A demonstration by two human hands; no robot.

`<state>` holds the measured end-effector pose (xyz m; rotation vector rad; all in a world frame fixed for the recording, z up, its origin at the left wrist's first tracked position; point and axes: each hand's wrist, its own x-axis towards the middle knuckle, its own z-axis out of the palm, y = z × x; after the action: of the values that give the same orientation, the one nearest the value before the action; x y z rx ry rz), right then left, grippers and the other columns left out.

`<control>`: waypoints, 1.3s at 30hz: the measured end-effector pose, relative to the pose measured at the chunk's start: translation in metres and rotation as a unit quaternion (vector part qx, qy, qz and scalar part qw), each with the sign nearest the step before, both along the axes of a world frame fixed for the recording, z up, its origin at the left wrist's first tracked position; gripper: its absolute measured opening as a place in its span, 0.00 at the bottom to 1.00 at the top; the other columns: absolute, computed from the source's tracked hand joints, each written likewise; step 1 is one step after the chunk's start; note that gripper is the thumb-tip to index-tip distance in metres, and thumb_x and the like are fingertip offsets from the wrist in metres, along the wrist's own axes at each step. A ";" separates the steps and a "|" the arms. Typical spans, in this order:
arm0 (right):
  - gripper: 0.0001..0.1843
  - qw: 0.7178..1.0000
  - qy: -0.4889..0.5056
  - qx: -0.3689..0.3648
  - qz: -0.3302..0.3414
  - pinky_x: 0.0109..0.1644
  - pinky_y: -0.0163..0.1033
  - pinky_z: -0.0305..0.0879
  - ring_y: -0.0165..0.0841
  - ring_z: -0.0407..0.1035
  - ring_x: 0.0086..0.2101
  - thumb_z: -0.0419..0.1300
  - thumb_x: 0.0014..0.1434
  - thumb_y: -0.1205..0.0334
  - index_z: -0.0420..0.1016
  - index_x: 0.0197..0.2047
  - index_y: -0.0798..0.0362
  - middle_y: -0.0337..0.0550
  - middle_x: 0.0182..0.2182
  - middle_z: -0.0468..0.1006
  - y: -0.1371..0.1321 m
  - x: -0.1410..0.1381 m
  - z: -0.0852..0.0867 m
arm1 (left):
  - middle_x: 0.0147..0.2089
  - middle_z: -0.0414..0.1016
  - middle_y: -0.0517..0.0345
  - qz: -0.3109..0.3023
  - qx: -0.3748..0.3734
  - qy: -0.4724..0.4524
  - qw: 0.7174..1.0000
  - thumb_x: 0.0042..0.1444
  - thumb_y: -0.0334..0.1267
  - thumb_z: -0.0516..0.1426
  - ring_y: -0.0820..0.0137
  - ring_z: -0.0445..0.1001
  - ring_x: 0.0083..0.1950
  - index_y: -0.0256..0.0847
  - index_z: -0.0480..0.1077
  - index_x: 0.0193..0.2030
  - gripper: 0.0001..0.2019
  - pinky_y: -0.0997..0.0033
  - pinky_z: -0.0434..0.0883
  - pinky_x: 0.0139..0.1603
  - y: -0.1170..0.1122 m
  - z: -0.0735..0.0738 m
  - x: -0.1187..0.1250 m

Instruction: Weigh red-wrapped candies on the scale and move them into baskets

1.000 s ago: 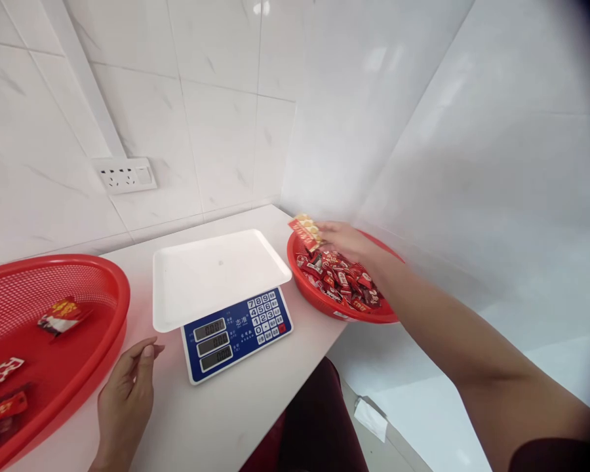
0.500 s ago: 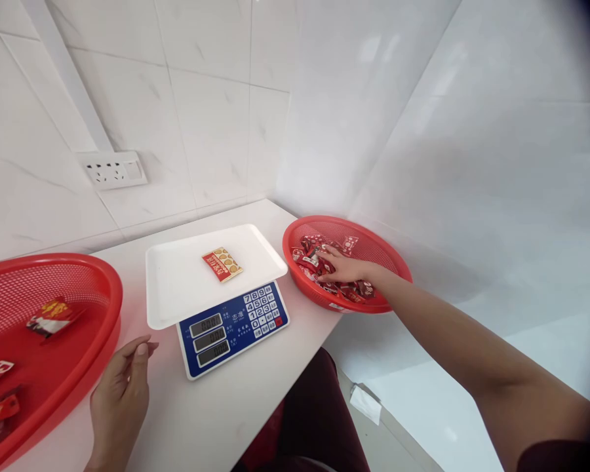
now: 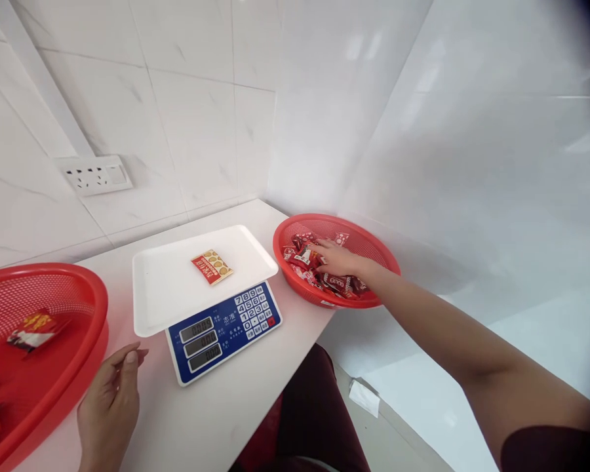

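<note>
My right hand (image 3: 335, 258) reaches into the red basket on the right (image 3: 379, 251) and its fingers press down among several red snack packets (image 3: 302, 257). Whether it holds one is hidden. A red and yellow snack packet (image 3: 212, 266) lies flat on the white tray of the blue digital scale (image 3: 223, 330). My left hand (image 3: 112, 401) rests on the white table beside the large red basket on the left (image 3: 73, 288), fingers loosely curled, holding nothing.
The left basket holds a few red packets (image 3: 31, 329). A wall socket (image 3: 93, 175) sits on the tiled wall behind. The white table (image 3: 216, 419) ends just right of the scale, with floor and a scrap of paper (image 3: 366, 397) below.
A second ago my right hand held the red and yellow packet above the right basket. That packet now lies on the scale tray, and the hand has gone back into the basket.
</note>
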<state>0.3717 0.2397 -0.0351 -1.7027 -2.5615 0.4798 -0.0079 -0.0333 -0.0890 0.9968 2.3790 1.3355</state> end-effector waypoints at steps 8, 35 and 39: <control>0.38 0.999 0.023 -0.031 0.004 0.59 0.46 0.56 0.48 0.58 0.58 0.68 0.42 0.66 0.64 0.58 0.45 0.45 0.61 0.62 0.014 -0.022 0.005 | 0.42 0.77 0.53 0.003 -0.008 -0.001 1.000 0.50 0.54 0.48 0.57 0.73 0.50 0.45 0.68 0.43 0.20 0.54 0.69 0.51 -0.002 0.000 -0.003; 0.34 0.960 0.271 -0.070 0.018 0.57 0.46 0.62 0.40 0.63 0.55 0.53 0.60 0.53 0.46 0.66 0.48 0.49 0.60 0.63 -0.010 -0.097 0.052 | 0.44 0.76 0.51 -0.003 0.048 -0.033 0.998 0.52 0.55 0.50 0.59 0.74 0.48 0.44 0.68 0.46 0.21 0.58 0.70 0.48 -0.005 -0.004 -0.004; 0.36 0.976 0.206 -0.067 0.011 0.61 0.49 0.56 0.46 0.57 0.59 0.58 0.56 0.56 0.52 0.65 0.51 0.50 0.62 0.60 -0.018 -0.062 0.039 | 0.43 0.76 0.52 0.004 0.042 -0.029 0.999 0.52 0.56 0.50 0.60 0.74 0.48 0.44 0.68 0.46 0.22 0.59 0.70 0.48 -0.004 -0.005 -0.003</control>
<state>0.3100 0.2220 0.0035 -1.4234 -2.2926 0.9160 -0.0114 -0.0377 -0.0937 0.9581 2.3046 1.4570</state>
